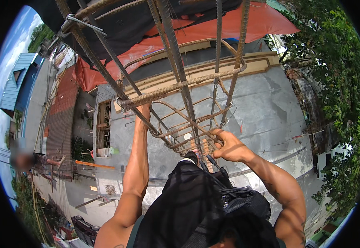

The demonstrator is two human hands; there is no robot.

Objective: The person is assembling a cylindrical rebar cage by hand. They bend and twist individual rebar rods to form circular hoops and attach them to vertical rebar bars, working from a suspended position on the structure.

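Note:
A tall cage of rusty rebar stands before me, its long ribbed bars (176, 53) crossed by bent square stirrups. My left hand (143, 109) reaches up to the upper stirrup (188, 82), closed on it near the left corner bar; the bars partly hide its fingers. Lower on the right, my right hand (230, 145) has its fingers curled around the end of a slanting stirrup bar (182, 115). Thin tie wire (124, 106) wraps the corner joint beside my left hand. More twisted wire (87, 25) sticks out at the upper left joint.
Far below lies a grey concrete slab (266, 111) with wooden boards (254, 62) along its far edge. A red tarp (225, 25) hangs behind the cage. My shoe (191, 156) stands among the lower bars. A black bag (246, 202) hangs at my waist. Another person (43, 160) is at left.

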